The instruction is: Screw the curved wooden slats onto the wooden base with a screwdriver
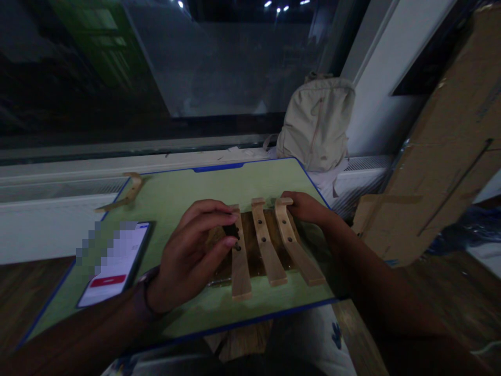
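My left hand [195, 243] is closed at the left of three curved wooden pieces. Between its thumb and fingertips shows a small dark piece [230, 230], too dim to identify, against the left wooden piece [240, 266]. A middle wooden piece [270, 250] and a right wooden piece [295, 243] lie alongside, each with a bent upper end and two dark round spots. All three rest across a shiny brown packet [254, 256]. My right hand [307, 207] is at the upper end of the right piece, its fingers mostly hidden behind it.
The green table [176, 188] has a blue edge. At left lie a phone [117, 266] with a lit screen and another curved wooden piece [133, 190] over the edge. Beyond are a beige backpack [319, 125] and a window. Cardboard [442, 156] stands at right.
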The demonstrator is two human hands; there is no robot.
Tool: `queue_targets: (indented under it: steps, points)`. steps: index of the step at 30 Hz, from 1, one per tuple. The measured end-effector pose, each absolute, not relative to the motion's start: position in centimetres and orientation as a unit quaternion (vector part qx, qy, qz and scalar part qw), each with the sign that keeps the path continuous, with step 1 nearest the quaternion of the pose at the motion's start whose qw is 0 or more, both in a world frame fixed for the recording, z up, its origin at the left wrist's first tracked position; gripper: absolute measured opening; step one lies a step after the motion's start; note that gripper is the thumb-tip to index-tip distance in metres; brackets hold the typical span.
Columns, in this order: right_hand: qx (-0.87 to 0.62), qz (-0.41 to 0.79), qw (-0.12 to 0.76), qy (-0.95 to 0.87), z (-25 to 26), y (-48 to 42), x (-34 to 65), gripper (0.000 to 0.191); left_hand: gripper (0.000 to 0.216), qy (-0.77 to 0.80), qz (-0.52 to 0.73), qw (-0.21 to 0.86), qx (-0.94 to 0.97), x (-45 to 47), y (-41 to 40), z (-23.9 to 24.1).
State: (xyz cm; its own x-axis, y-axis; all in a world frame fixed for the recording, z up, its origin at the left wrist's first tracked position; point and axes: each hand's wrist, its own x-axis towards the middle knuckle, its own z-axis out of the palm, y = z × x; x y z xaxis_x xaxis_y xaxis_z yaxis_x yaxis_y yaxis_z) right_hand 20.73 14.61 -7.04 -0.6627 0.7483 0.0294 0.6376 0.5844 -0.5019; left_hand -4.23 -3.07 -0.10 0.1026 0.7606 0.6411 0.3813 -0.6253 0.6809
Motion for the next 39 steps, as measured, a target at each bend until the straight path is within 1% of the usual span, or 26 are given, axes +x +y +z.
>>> queue_targets:
  steps: [4,8,13,19,22,27,29,31,33,35,39]
  points:
    - [-0.395,0.234,0.123,-0.880,-7.1,14.6,20.7,0.012,0.037,0.400,0.553,0.157,0.715,-4.4,-3.0,-0.1]
    - [-0.396,0.235,0.126,-0.879,-6.9,14.5,20.7,0.013,0.038,0.423,0.542,0.179,0.704,-4.3,-3.1,-0.3]
    - [-0.396,0.238,0.128,-0.878,-6.7,14.4,20.7,0.013,0.037,0.374,0.562,0.204,0.709,-4.1,-3.2,-0.3]
    - [-0.396,0.242,0.129,-0.876,-6.8,14.5,20.7,0.012,0.037,0.391,0.565,0.230,0.689,-3.9,-3.2,-0.4]
    - [-0.394,0.245,0.125,-0.877,-7.0,14.6,20.7,0.012,0.032,0.382,0.563,0.195,0.706,-4.1,-3.0,-0.2]
    - [-0.397,0.252,0.130,-0.873,-6.9,14.5,20.7,0.011,0.034,0.412,0.555,0.135,0.710,-4.4,-2.9,-0.3]
    - [-0.398,0.256,0.136,-0.871,-6.8,14.4,20.7,0.011,0.036,0.425,0.555,0.150,0.699,-4.2,-3.0,-0.6]
    - [-0.396,0.259,0.141,-0.869,-6.7,14.3,20.7,0.012,0.038,0.432,0.564,0.187,0.679,-4.0,-3.1,-0.8]
    - [-0.393,0.262,0.145,-0.870,-6.7,14.3,20.7,0.011,0.036,0.425,0.568,0.214,0.671,-3.9,-3.1,-1.0]
    - [-0.390,0.262,0.149,-0.870,-7.0,14.4,20.7,0.009,0.032,0.411,0.562,0.205,0.688,-3.9,-3.0,-1.0]
    - [-0.385,0.264,0.159,-0.870,-7.4,14.8,20.7,0.008,0.031,0.393,0.570,0.142,0.707,-4.3,-2.4,-1.1]
